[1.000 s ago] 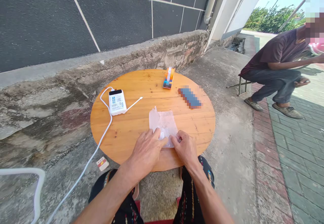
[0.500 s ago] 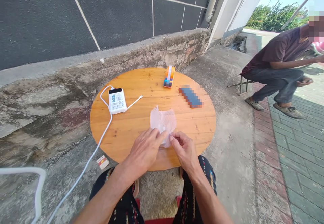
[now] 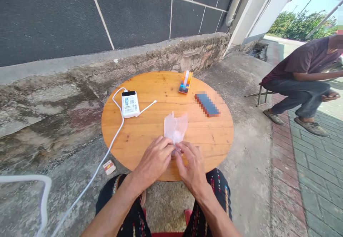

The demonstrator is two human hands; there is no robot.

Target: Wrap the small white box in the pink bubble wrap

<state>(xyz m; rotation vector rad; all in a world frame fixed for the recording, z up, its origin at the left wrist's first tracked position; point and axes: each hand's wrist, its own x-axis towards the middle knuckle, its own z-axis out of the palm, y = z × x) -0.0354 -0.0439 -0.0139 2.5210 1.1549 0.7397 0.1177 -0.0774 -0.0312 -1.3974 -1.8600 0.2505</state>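
Note:
A thin, translucent whitish wrap (image 3: pixel 176 125) lies on the round wooden table (image 3: pixel 150 83), its upper part spread and its near end gathered between my hands. My left hand (image 3: pixel 158 155) has its fingers closed on the near left side of the wrap. Close beside it, my right hand (image 3: pixel 189 164) pinches the near right side between thumb and fingers. The fingertips of both hands almost meet. Whatever may be inside the wrap cannot be made out.
On the table are a white power bank (image 3: pixel 130 105) with a white cable, an orange tape dispenser (image 3: pixel 185 82) and a blurred dark flat object (image 3: pixel 207 105). A small box (image 3: pixel 109 167) lies on the ground. A person (image 3: pixel 302 69) sits at the right.
My fingers have drawn together at the near end of the wrap, which is now narrower and more gathered. The whole view has shifted slightly, with the table further right.

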